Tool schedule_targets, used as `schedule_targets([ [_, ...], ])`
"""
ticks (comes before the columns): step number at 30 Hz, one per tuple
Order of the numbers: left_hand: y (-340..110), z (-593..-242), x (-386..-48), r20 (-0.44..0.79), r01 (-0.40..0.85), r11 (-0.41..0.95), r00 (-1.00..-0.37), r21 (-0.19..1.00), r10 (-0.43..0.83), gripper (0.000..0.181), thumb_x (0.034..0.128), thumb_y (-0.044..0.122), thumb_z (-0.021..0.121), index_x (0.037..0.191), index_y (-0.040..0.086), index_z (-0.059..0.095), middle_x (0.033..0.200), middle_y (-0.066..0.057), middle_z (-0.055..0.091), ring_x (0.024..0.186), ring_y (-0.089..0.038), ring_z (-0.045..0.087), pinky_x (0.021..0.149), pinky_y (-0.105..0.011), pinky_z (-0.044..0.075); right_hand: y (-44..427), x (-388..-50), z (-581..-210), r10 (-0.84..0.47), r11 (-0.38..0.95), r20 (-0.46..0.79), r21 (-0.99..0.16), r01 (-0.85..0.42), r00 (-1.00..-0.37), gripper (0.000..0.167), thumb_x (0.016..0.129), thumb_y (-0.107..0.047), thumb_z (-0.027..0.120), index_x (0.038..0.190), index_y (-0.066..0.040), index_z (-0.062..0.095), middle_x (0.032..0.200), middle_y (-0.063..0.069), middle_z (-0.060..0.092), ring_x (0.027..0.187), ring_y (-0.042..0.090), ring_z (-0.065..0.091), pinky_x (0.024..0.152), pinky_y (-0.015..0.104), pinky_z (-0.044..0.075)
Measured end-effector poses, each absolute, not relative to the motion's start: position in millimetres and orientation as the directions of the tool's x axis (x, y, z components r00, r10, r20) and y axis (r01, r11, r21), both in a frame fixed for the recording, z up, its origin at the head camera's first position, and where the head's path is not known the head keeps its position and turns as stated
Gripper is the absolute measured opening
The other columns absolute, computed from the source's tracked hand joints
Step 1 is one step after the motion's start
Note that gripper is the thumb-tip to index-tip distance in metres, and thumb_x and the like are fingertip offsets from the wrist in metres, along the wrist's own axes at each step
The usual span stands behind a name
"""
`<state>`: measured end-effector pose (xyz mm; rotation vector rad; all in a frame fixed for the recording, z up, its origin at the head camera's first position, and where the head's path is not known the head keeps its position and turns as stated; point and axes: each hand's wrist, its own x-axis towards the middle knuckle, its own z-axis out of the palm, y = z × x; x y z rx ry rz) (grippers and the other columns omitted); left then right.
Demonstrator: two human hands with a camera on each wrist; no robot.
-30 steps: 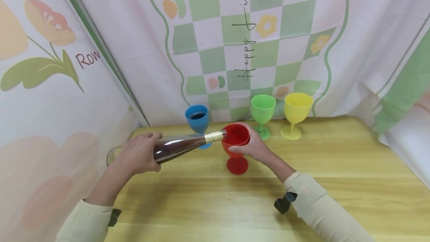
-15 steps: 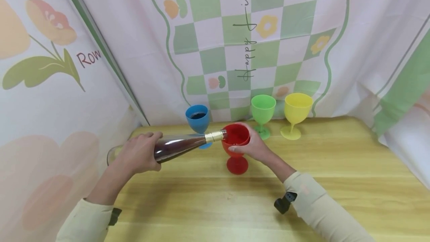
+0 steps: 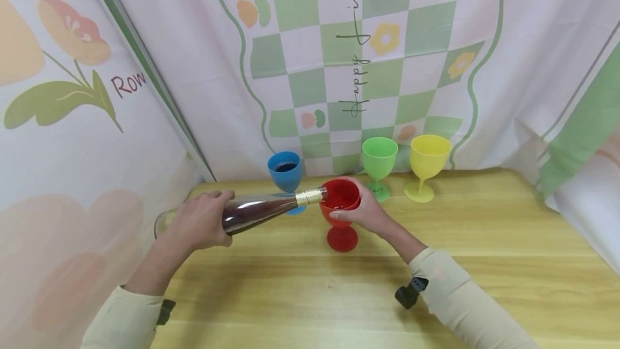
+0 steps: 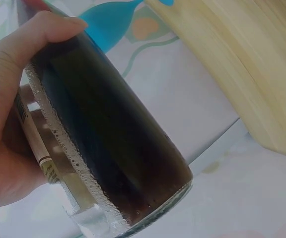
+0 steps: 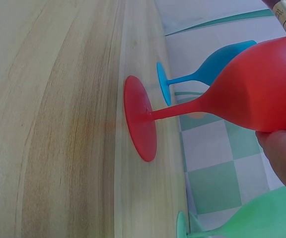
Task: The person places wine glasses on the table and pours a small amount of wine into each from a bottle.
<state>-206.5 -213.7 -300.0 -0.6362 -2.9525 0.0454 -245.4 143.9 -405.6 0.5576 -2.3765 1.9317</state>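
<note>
My left hand (image 3: 201,222) grips the body of a glass bottle (image 3: 259,213) of dark liquid, held nearly level with its mouth at the rim of a red goblet (image 3: 334,214). In the left wrist view the bottle (image 4: 108,134) shows dark liquid with foam along one side. My right hand (image 3: 363,209) holds the red goblet's bowl from the right, the thumb on its near side. Some liquid shows inside the bowl. The right wrist view has the red goblet's foot (image 5: 140,119) on or just at the table; contact is hard to tell.
A blue goblet (image 3: 284,174) with dark liquid stands behind the bottle's neck. Green (image 3: 379,159) and yellow (image 3: 428,158) goblets stand at the back right of the wooden table (image 3: 484,263). A printed curtain (image 3: 334,69) hangs right behind the table's far edge.
Both hands, the bottle and the red goblet stay almost still. The liquid inside the red goblet looks a little more visible than before.
</note>
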Motion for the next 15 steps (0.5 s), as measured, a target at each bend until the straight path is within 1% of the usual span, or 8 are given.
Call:
schedule_targets([
  [8,-213.9,-298.9,-206.4,0.144,0.424,0.903,-0.891,-0.070,0.430,0.082,0.0539,0.027,0.091,0.127,0.007,0.059,0.105,-0.013,0.072,0.085,-0.027,0.064,0.071,-0.045,0.055,143.4,-245.5,-405.1,-0.250,0.163,0.253,-0.940,-0.299,-0.935,0.075,0.080,-0.004,0.079,0.145,-0.002,0.042,0.142,0.023,0.052,0.129,0.040,0.051,0.090,0.036,0.057],
  [15,-214.6,-300.4,-207.0,0.139,0.426,0.902,-0.891,-0.071,0.432,0.083,0.0538,0.028,0.091,0.127,0.006,0.059,0.106,-0.013,0.072,0.085,-0.028,0.065,0.072,-0.046,0.055,143.6,-245.0,-404.9,-0.260,0.165,0.247,-0.941,-0.295,-0.933,0.075,0.081,-0.006,0.079,0.146,-0.003,0.042,0.144,0.021,0.051,0.131,0.040,0.050,0.091,0.037,0.058],
])
